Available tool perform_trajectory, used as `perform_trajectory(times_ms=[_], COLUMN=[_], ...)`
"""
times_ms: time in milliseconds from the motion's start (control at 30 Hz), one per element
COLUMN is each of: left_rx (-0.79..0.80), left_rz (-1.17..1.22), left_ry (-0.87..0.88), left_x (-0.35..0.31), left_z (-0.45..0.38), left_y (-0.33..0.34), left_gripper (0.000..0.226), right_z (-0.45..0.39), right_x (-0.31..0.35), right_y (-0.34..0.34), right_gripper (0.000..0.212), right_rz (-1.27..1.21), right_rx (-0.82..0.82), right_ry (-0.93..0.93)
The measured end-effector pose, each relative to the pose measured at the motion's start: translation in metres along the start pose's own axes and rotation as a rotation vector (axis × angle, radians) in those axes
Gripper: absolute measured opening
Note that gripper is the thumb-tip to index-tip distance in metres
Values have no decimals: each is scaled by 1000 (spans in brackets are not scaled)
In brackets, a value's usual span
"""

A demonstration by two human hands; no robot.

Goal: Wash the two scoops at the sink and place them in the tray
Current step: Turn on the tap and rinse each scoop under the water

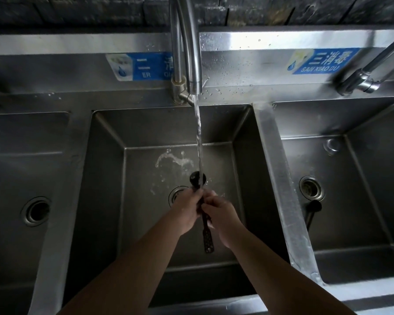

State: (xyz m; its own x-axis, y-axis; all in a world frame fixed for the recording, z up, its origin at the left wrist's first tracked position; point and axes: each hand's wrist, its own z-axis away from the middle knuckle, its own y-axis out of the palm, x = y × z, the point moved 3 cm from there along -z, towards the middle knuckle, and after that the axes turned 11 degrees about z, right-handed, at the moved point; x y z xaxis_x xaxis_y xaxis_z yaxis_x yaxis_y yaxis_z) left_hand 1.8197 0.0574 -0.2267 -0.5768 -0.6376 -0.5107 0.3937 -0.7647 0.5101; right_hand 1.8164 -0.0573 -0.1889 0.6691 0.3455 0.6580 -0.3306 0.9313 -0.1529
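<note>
Both hands, left and right, fingers clenched on the dark perforated-handle scoop, bowl up under the tap stream so water flushes it over the middle steel basin. Second dark scoop lies in the right basin.

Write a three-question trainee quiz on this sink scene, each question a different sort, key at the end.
1. True or false: the water stream from the faucet falls into the middle basin.
2. Multiple choice: the second scoop lies in (a) the left basin, (b) the middle basin, (c) the right basin.
3. Fill in: both the left hand and the right hand hold the dark scoop with its round ___ end under the stream.

Key: 1 true; 2 c; 3 bowl.
</note>
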Motion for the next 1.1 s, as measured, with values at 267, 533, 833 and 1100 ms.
perform_trajectory(times_ms=[267, 533, 833, 1100], left_rx=[35, 130, 95, 78], left_rz=[76, 23, 43, 69], left_ry=[53, 158, 263, 62], left_x=[-36, -116, -175, -91], left_z=[-6, -7, -2, 23], left_y=[21, 57, 89, 48], left_gripper=[28, 20, 25, 22], right_z=[-13, -15, -12, 12], right_x=[42, 117, 177, 89], right_y=[-8, -13, -18, -14], right_gripper=[13, 10, 12, 10], right_rz=[-142, -196, -216, -147], right_rx=[-24, 2, -3, 5], right_ry=[15, -124, -280, -86])
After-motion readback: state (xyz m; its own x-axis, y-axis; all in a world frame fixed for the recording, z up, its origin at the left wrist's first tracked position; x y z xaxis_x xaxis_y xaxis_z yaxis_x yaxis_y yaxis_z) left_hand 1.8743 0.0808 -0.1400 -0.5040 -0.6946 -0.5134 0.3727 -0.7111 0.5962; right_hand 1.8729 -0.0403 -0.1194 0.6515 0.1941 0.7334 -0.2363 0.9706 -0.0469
